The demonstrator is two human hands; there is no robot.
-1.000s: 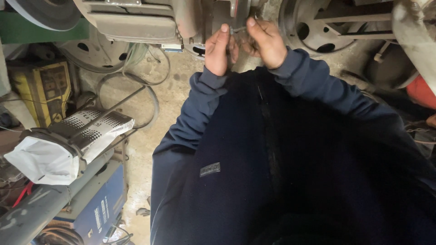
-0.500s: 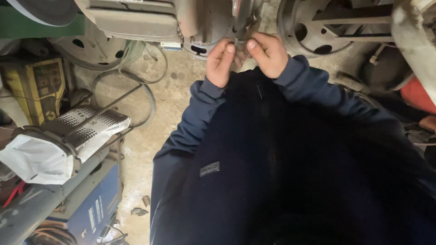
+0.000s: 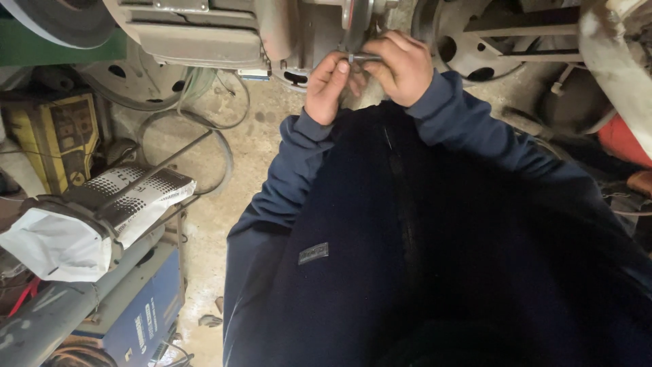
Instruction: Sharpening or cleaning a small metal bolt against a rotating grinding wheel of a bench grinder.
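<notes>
Both of my hands are raised to a grey metal machine (image 3: pixel 204 30) at the top of the head view. My left hand (image 3: pixel 328 85) pinches the head end of a small grey metal bolt (image 3: pixel 365 58). My right hand (image 3: pixel 402 64) is curled around the other end of the same bolt, just below a thin metal disc (image 3: pixel 356 20) on the machine. The fingers hide most of the bolt. My dark blue sleeves and jacket fill the lower middle of the view.
A yellow box-shaped device (image 3: pixel 58 136) stands at the left, with a white and black bag (image 3: pixel 88 217) on a blue machine (image 3: pixel 129 319) below it. Cables loop on the concrete floor (image 3: pixel 224 177). A wheel rim (image 3: pixel 468 41) and a red object (image 3: pixel 625 139) lie at the right.
The view has shifted, so my hands sit slightly lower and more central. My fingers have closed in around the small bolt under the disc.
</notes>
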